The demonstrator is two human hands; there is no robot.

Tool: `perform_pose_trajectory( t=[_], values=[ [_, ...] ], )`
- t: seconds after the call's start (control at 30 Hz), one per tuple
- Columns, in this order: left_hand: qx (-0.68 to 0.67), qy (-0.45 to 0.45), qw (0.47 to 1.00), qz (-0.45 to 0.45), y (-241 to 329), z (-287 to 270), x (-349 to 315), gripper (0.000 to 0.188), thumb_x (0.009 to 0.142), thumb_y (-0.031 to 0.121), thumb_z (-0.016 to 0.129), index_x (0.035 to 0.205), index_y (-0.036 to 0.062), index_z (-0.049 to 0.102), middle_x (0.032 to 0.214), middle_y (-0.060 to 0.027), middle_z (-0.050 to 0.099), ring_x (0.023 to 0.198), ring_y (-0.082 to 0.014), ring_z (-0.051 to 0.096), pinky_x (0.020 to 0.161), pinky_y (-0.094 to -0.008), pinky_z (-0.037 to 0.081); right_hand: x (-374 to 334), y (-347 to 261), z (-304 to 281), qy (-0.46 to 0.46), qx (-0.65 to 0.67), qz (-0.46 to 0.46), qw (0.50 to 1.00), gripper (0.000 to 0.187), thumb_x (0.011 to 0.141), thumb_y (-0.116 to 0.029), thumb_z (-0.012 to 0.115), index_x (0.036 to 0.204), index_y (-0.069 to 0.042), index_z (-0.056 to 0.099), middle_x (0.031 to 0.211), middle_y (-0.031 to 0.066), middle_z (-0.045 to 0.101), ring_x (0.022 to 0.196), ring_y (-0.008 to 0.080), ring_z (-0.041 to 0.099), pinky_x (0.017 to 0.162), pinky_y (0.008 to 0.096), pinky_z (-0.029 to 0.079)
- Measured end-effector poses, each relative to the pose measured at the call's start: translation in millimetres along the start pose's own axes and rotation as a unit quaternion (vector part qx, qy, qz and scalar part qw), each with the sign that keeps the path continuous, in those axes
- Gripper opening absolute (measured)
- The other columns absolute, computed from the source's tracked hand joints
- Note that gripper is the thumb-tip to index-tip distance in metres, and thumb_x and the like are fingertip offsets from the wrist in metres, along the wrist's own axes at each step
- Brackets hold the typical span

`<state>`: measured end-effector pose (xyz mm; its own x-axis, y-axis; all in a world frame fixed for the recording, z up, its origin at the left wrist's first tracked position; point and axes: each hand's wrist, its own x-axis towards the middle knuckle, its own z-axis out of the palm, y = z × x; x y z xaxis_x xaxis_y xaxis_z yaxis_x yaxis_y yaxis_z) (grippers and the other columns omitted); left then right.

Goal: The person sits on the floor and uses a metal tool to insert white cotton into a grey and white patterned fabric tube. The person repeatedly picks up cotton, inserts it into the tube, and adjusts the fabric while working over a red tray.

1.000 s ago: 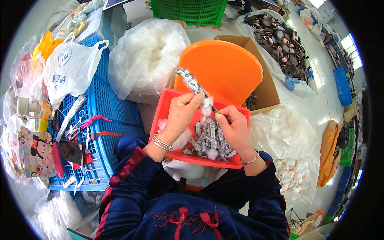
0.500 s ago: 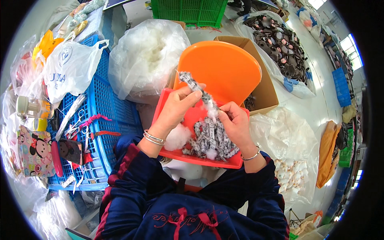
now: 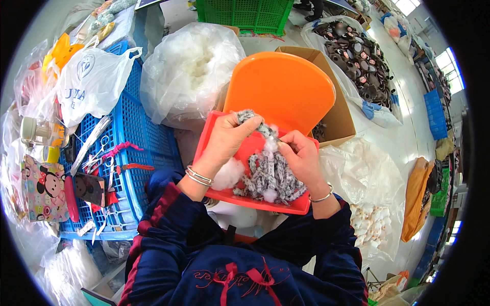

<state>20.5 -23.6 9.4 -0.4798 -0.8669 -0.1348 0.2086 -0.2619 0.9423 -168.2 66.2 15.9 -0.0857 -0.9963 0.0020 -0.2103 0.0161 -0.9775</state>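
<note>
We have the left hand (image 3: 228, 136) pinched, thumb against fingers, on a grey-and-white knitted tube (image 3: 247, 116); the tube rises past its thumb and slants across toward the right hand (image 3: 301, 155); right thumb and fingertips are closed together beside a white fibrefill tuft (image 3: 270, 145), though we can't tell if they grip fluff or a thin tool.

Below and between the hands, a heap of knitted pieces (image 3: 273, 176) lies in the red plastic tray (image 3: 245, 148); a loose fibrefill wad (image 3: 228, 174) sits just right of the left wrist; beyond both hands, the orange stool seat (image 3: 280, 84).

For good handling, we'd judge: left pinch firm but not crushing, close to the fluffy end; right fingers feeding small tufts, evenly, without clumps; both hands over the tray so stray fibre drops inside.
</note>
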Motion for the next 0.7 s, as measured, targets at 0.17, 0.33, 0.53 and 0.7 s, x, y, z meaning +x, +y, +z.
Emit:
perform_pose_trajectory(
  t=[0.17, 0.33, 0.53, 0.7],
  values=[
    [0.017, -0.023, 0.999, -0.025, 3.6, 5.0, -3.2, 0.018, 0.091, 0.019, 0.068, 0.096, 0.0017, 0.073, 0.082, 0.0038, 0.065, 0.075, -0.0023, 0.055, 0.065, -0.0208, 0.044, 0.9, 7.6, 0.1, -0.024, 0.038, -0.002, 0.999, 0.005, 0.091, -0.002, 0.062, 0.093, 0.000, 0.058, 0.080, -0.0027, 0.059, 0.071, 0.0016, 0.050, 0.060, 0.0192, 0.041],
    [0.013, -0.026, 0.999, -0.029, -2.7, 10.3, -3.8, 0.017, 0.091, 0.019, 0.068, 0.090, 0.0028, 0.072, 0.078, 0.0045, 0.064, 0.069, -0.0023, 0.052, 0.063, -0.0201, 0.042, 3.4, 8.9, 3.2, -0.026, 0.055, 0.003, 0.998, 0.004, 0.091, -0.001, 0.061, 0.094, 0.001, 0.058, 0.082, -0.0015, 0.060, 0.072, 0.0017, 0.052, 0.062, 0.0191, 0.042],
    [0.046, -0.013, 0.998, 0.032, -1.5, -7.9, 1.6, 0.019, 0.091, 0.018, 0.067, 0.094, -0.0008, 0.071, 0.078, 0.0053, 0.063, 0.071, -0.0016, 0.051, 0.063, -0.0197, 0.041, 4.8, -0.8, -6.0, -0.035, 0.028, -0.016, 0.999, 0.004, 0.091, -0.001, 0.061, 0.094, 0.001, 0.058, 0.083, -0.0005, 0.062, 0.074, 0.0022, 0.054, 0.064, 0.0194, 0.044],
    [-0.025, -0.066, 0.997, 0.007, -5.8, 11.2, -5.0, 0.022, 0.092, 0.020, 0.067, 0.100, -0.0010, 0.072, 0.090, -0.0019, 0.071, 0.082, -0.0064, 0.063, 0.072, -0.0219, 0.051, 3.7, 6.9, 2.0, -0.045, 0.073, 0.003, 0.996, 0.005, 0.092, -0.002, 0.060, 0.091, 0.001, 0.056, 0.085, 0.0005, 0.062, 0.074, 0.0029, 0.054, 0.064, 0.0199, 0.044]
  ],
)
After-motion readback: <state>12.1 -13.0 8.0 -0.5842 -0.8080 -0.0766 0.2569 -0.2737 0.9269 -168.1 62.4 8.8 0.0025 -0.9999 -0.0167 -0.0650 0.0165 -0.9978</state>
